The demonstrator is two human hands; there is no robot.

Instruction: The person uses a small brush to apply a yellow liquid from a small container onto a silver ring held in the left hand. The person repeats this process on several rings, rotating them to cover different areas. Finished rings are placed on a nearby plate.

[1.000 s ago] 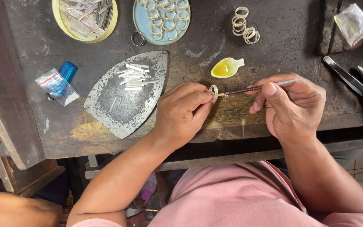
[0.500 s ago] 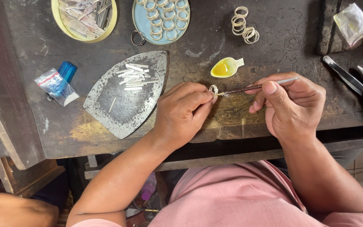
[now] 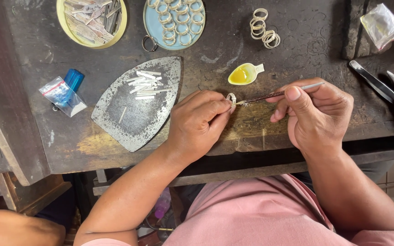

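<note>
Silver-coloured ring [image 3: 231,99] is pinched upright between the fingertips of the left hand [image 3: 197,123], near the front edge of the dark wooden bench [image 3: 297,27], just right of the iron-shaped metal plate [image 3: 115,114]. A thin brush [image 3: 274,94] is gripped pen-fashion by the closed fingers of the right hand [image 3: 318,114]; its tip touches the ring. A small spoon-shaped dish of yellow liquid [image 3: 245,74] sits just behind the ring.

Handling, judged: the ring is likely light, stiff and smooth, easily dropped or flicked away; hold is best taken on its outer band at opposite sides, as now, leaving the top clear.

Loose rings [image 3: 263,27] lie near the back edge, and a blue dish of rings [image 3: 174,20] further left.

Against the earlier frames, no shift of hands, ring or brush is noted.
</note>
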